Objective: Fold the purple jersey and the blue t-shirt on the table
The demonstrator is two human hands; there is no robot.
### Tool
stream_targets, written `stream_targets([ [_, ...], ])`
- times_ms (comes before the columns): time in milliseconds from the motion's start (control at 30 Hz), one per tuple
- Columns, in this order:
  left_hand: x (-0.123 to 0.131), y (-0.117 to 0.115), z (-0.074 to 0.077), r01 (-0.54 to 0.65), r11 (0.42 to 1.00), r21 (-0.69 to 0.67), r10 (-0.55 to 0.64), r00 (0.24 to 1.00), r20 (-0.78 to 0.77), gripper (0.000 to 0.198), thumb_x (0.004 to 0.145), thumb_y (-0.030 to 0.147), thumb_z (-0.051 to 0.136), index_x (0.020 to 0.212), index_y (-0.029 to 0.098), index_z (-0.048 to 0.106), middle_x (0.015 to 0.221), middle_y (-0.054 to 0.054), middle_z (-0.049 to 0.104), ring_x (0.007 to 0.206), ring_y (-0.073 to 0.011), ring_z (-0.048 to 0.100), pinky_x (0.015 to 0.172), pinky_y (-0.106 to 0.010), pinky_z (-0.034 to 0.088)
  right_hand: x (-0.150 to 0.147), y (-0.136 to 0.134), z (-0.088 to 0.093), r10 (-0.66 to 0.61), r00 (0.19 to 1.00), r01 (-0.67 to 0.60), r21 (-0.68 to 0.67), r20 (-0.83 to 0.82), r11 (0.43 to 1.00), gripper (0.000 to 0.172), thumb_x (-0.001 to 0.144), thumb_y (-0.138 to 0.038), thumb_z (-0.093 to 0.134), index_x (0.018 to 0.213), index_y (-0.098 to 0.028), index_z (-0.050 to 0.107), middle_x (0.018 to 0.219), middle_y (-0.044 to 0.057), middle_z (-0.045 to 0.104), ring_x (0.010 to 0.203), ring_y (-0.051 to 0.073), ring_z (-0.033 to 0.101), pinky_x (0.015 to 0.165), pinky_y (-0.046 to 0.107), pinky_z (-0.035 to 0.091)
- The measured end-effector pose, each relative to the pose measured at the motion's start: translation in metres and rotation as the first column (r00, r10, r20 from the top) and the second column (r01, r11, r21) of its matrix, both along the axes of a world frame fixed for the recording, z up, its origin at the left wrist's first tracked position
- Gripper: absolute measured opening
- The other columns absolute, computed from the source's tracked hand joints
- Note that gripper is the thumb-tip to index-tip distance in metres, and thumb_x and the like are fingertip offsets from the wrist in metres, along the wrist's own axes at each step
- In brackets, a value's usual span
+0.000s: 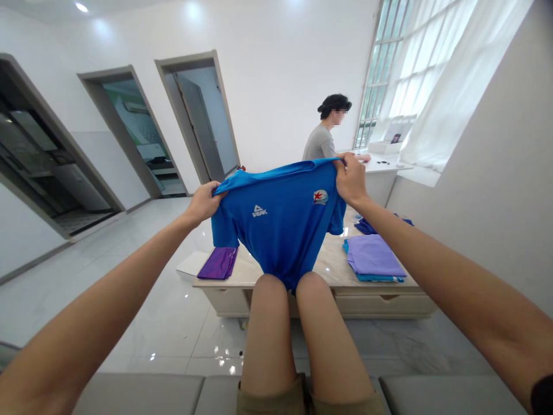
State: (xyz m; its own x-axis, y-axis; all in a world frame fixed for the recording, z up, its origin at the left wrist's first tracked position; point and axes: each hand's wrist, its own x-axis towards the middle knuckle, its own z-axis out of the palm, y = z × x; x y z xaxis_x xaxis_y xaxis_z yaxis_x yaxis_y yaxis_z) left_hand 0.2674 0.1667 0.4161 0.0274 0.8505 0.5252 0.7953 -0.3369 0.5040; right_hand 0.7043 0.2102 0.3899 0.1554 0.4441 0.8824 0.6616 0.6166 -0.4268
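Spreading a blue shirt (280,222) before the counter (330,262), left hand (206,202) and right hand (351,180) have each grip clamped on a shoulder.

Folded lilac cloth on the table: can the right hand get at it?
Likely not: the right hand holds the blue sports jersey aloft, though the way to the folded lilac cloth looks clear.

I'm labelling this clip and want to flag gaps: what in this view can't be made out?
Head view: hem of the blue shirt, held by left hand and right hand, is hidden behind the knees.
Middle of the table: hidden by the shirt.
Chest badge: too small to read.
Dark blue garment: partly behind the right forearm.
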Motion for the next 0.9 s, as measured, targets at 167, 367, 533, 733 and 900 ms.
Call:
stream_targets([
  [167,0.006,-0.008,0.038,-0.078,0.979,0.186,0.09,0.994,-0.055,0.021,0.098,0.037,0.063,0.098,0.017,0.071,0.094,-0.005,0.073,0.086,-0.0224,0.061,0.078,-0.031,0.047,0.011,-0.003,0.041,-0.009,0.993,0.001,0.069,0.116,0.998,0.038,0.115,-0.052,0.044,0.11,-0.023,0.069,0.095,0.007,0.074,0.095,0.027,0.067,0.092,0.04,0.051],
  [367,0.0,-0.035,0.075,-0.029,0.912,0.408,0.118,0.973,-0.196,0.03,0.107,0.036,0.062,0.111,0.008,0.073,0.112,-0.007,0.073,0.101,-0.0189,0.058,0.1,-0.033,0.047,0.039,-0.026,0.083,-0.265,0.879,0.224,0.147,0.395,0.963,0.052,0.119,-0.053,0.035,0.124,-0.015,0.07,0.085,0.008,0.073,0.079,0.022,0.063,0.075,0.034,0.041],
  [533,-0.007,-0.043,0.037,-0.066,0.921,0.383,0.157,0.965,-0.211,0.025,0.102,0.037,0.067,0.104,0.013,0.076,0.105,-0.006,0.073,0.098,-0.022,0.064,0.094,-0.034,0.051,0.054,-0.047,0.052,-0.401,0.677,0.408,0.139,0.618,0.902,0.051,0.117,-0.051,0.038,0.123,-0.013,0.071,0.077,0.007,0.072,0.071,0.021,0.063,0.066,0.03,0.032],
  [733,-0.004,-0.074,-0.008,0.025,0.943,0.333,-0.012,0.999,-0.04,0.029,0.092,0.049,0.074,0.089,0.02,0.074,0.093,-0.003,0.073,0.085,-0.0192,0.066,0.083,-0.031,0.058,0.063,-0.078,-0.002,-0.46,0.65,0.487,0.134,0.605,0.863,0.051,0.116,-0.049,0.035,0.123,-0.015,0.072,0.081,0.011,0.075,0.068,0.023,0.064,0.062,0.031,0.029],
  [900,-0.005,-0.092,-0.062,0.058,0.998,-0.019,-0.057,0.996,0.066,0.043,0.085,0.062,0.077,0.084,0.019,0.073,0.073,0.0,0.07,0.063,-0.0166,0.061,0.057,-0.026,0.048,0.079,-0.093,-0.085,-0.383,0.682,0.431,0.082,0.623,0.899,0.044,0.115,-0.043,0.04,0.115,-0.015,0.075,0.07,0.009,0.071,0.062,0.022,0.063,0.06,0.03,0.029],
])
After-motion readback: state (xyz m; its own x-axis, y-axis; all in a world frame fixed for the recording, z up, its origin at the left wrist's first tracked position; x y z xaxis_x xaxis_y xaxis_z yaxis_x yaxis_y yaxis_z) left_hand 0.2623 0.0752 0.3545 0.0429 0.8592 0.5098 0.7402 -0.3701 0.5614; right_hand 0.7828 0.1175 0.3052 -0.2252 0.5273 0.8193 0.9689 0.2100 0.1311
